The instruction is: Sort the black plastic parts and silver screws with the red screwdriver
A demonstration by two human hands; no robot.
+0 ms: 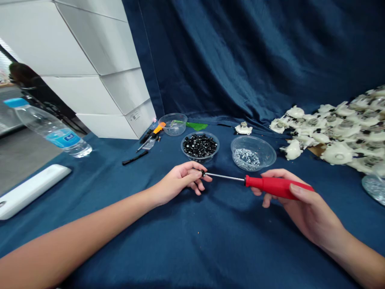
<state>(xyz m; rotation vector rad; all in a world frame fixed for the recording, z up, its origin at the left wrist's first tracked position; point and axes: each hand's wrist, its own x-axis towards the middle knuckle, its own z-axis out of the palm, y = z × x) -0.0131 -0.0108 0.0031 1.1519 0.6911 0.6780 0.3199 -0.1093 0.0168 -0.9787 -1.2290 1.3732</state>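
My left hand (183,178) pinches a small black part (203,173) between thumb and forefinger. The tip of a red-handled screwdriver (270,185) meets that part, its metal shaft lying nearly level. Around the red handle, my right hand (290,192) is closed. Just beyond my hands stand a clear bowl of black parts (200,146) and, to its right, a clear bowl (262,153) with small silver screws (246,157). Whether a screw sits at the screwdriver's tip is too small to tell.
Many cream-coloured plastic parts (339,153) are piled at the right, with one apart (243,129). Another clear bowl (173,124), an orange-handled tool (159,128) and white boxes (117,96) stand at the back left. A water bottle (54,130) and white object (33,188) lie left.
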